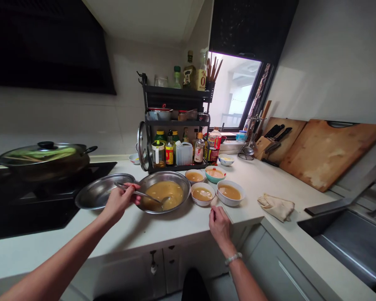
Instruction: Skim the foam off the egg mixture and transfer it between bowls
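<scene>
One spoon (pixel 148 196) is pinched in the left hand (pixel 121 200), its tip in the soup (pixel 156 188) of a metal basin (pixel 186 192) just right of that hand. The right hand (pixel 219 221) has its fingers curled, a small bowl (pixel 203 203) just beyond them; I can't tell whether it grips anything. More bowls (pixel 238 200) sit past it, then a bottle rack (pixel 178 123).

A kitchen: cooktop (pixel 34 221), sink (pixel 357 246), knives (pixel 282 133)
</scene>
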Tool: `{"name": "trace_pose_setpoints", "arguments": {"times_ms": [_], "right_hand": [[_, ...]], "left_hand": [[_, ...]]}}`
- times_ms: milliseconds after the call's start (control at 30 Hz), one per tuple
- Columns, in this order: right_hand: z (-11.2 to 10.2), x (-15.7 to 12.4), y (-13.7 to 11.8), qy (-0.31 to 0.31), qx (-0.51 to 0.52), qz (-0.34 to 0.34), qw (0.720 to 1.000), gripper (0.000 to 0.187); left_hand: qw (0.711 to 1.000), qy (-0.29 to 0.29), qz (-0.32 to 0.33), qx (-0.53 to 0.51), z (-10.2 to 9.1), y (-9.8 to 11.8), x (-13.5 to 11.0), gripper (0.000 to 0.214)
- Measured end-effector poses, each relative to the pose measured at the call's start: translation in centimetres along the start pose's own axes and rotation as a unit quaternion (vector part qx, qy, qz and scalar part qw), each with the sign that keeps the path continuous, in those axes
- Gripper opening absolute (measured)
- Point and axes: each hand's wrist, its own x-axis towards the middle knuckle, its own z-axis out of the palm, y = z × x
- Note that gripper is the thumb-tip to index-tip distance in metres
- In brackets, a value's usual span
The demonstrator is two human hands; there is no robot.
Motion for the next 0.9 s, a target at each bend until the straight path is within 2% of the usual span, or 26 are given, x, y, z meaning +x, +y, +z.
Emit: {"name": "trace_pose_setpoints", "arguments": {"times_ms": [133,333,633,767,900], "right_hand": [[0.0,-0.1,0.1,-0.004,0.006,0.004,1.000,0.021],[0.1,-0.1,0.0,0.006,0.009,0.004,1.000,0.021],[-0.1,0.1,-0.2,0.011,0.010,-0.005,1.000,0.020],[0.0,0.0,-0.2,0.011,0.010,0.001,1.000,0.020],[0.0,0.0,-0.1,0.010,0.018,0.005,1.000,0.020]], "left_hand": [[0.996,0.064,-0.010,-0.063,0.4,0.0,0.6,0.011],[0.989,0.101,-0.013,-0.103,0.3,0.8,1.2,0.011],[0.985,0.100,-0.018,-0.136,1.8,2.7,1.6,0.009],[0.986,0.085,-0.012,-0.144,3.5,4.1,1.6,0.010],[0.986,0.063,0.002,-0.153,5.9,4.9,2.0,0.012]]}}
